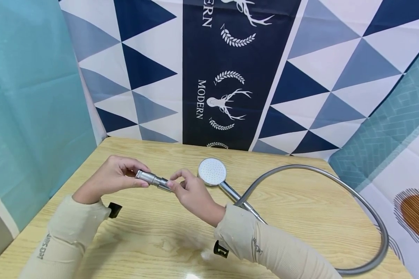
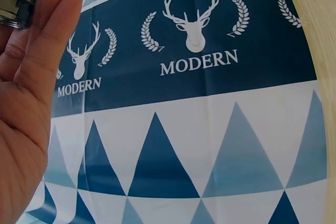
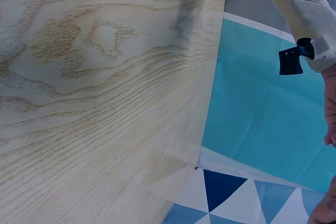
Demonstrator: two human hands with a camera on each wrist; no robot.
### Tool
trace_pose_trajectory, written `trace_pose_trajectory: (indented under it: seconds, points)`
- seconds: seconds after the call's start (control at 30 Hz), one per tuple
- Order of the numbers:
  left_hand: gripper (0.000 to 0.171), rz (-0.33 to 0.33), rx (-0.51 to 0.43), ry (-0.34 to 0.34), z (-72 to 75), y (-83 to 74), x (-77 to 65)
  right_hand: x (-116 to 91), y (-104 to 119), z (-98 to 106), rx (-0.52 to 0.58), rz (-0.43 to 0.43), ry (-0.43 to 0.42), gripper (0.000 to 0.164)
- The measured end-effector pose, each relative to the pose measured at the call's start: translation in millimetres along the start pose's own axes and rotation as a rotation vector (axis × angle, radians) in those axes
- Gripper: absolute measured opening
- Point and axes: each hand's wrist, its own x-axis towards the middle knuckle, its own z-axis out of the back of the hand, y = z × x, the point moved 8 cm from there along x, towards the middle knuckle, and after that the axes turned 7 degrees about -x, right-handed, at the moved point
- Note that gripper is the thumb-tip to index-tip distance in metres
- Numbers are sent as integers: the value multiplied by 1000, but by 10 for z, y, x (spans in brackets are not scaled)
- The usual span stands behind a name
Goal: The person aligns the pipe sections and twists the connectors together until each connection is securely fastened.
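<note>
A short, chrome cylindrical fitting (image 1: 156, 180) is held above the table between both hands. My left hand (image 1: 115, 175) pinches its wider left end between thumb and fingers. On the narrower right end, the thumb and fingers of my right hand (image 1: 196, 198) grip it. The left wrist view catches only part of the shiny fitting (image 2: 11, 4), with a dark round opening and fine threads, beside the left fingers. In the right wrist view the hands are mostly cut off at the right edge, and the fitting is out of sight.
A hand shower (image 1: 212, 171) lies face up on the wooden table (image 1: 143, 240), just beyond the right hand. Its grey hose (image 1: 370, 209) loops widely across the right side. A patterned curtain (image 1: 153, 77) hangs behind the table, and a teal sheet (image 1: 31, 97) hangs at the left.
</note>
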Motion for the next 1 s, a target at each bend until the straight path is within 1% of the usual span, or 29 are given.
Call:
trace_pose_trajectory:
  seconds: [0.07,0.1,0.17,0.27,0.37,0.43,0.53,0.63,0.8,1.0]
  points:
    - [20,-7,19,0,-1,-8,-5,-9,-23,-8,58,-31,-3,13]
    - [20,-11,31,0,-2,-12,-8,-15,-21,-5,83,-29,-11,12]
    - [20,-16,54,-2,-3,-19,-15,-26,10,2,98,16,-35,10]
    - [21,-20,86,1,-9,-32,-20,-54,85,16,91,119,-72,10]
    - [21,-11,98,5,-15,-42,-17,-87,143,26,38,196,-104,16]
    - [21,-17,99,8,-19,-56,-15,-103,166,34,5,220,-124,19]
    - [20,-43,94,6,-22,-92,-19,-119,176,37,-10,224,-144,18]
    - [20,-67,82,-5,-21,-136,-24,-129,180,42,20,216,-158,18]
    - [17,-52,58,-19,-21,-170,-15,-143,174,63,74,186,-179,19]
    - [15,-35,27,-2,-31,-175,7,-151,170,74,83,153,-172,19]
